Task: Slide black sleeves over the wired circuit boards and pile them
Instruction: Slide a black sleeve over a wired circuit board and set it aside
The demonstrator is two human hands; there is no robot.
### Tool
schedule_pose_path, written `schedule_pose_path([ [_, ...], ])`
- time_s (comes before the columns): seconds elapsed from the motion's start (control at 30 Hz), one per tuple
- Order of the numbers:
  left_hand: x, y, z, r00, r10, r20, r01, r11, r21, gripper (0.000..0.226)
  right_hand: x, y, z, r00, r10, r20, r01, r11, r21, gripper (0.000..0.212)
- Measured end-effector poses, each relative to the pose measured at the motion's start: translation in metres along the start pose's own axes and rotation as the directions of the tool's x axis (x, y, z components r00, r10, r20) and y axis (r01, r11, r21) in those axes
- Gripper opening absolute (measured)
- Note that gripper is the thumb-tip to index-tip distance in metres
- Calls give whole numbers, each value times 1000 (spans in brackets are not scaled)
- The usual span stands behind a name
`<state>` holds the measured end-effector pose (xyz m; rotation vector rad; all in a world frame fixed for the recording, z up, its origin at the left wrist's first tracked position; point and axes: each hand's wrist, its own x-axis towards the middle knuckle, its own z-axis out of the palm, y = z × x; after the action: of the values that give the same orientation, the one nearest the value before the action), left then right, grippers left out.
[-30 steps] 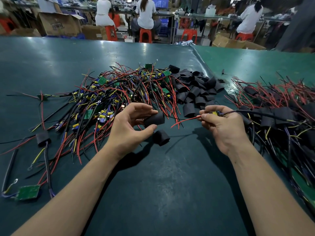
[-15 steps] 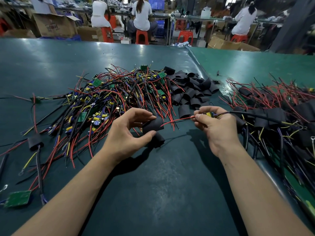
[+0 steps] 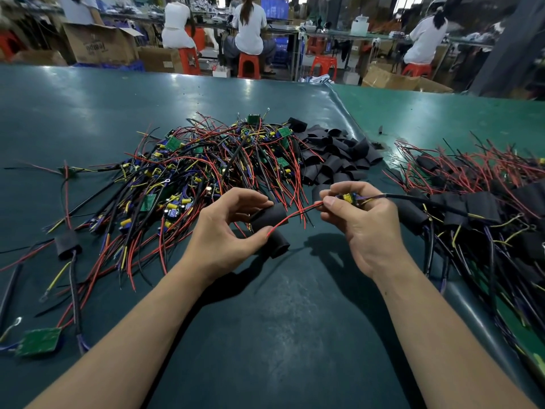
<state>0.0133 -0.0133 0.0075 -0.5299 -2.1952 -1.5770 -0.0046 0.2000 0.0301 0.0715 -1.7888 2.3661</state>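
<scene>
My left hand (image 3: 227, 231) pinches a black sleeve (image 3: 269, 218) between thumb and fingers, its mouth turned to the right. My right hand (image 3: 362, 222) grips a small wired circuit board (image 3: 349, 198), mostly hidden by the fingers. Its red wire (image 3: 295, 215) runs left across the sleeve to my left thumb, and its black cable (image 3: 413, 200) trails right. A second loose sleeve (image 3: 280, 245) lies on the mat just under my left hand. Bare wired boards form a heap (image 3: 206, 169) at the centre left, with a pile of empty sleeves (image 3: 333, 157) behind my hands.
Sleeved boards with red wires are piled at the right (image 3: 477, 202). One sleeved board (image 3: 66, 243) and a bare green board (image 3: 38, 340) lie at the left on the dark green mat (image 3: 280, 335). People sit on red stools at benches beyond the table.
My hands have drawn closer together. The red wire's end now reaches past the sleeve to my left thumb. The view has tilted slightly.
</scene>
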Motion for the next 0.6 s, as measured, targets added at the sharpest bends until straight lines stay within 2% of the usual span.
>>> schedule_pose_path([
  [0.33,-3,-2,1,996,28,79,-23,998,-58,42,4,3,2,986,53,-156,-33,991,130,20],
  [0.6,-2,-1,1,998,55,8,-54,995,-88,35,6,2,-1,985,70,-158,-47,988,144,21],
])
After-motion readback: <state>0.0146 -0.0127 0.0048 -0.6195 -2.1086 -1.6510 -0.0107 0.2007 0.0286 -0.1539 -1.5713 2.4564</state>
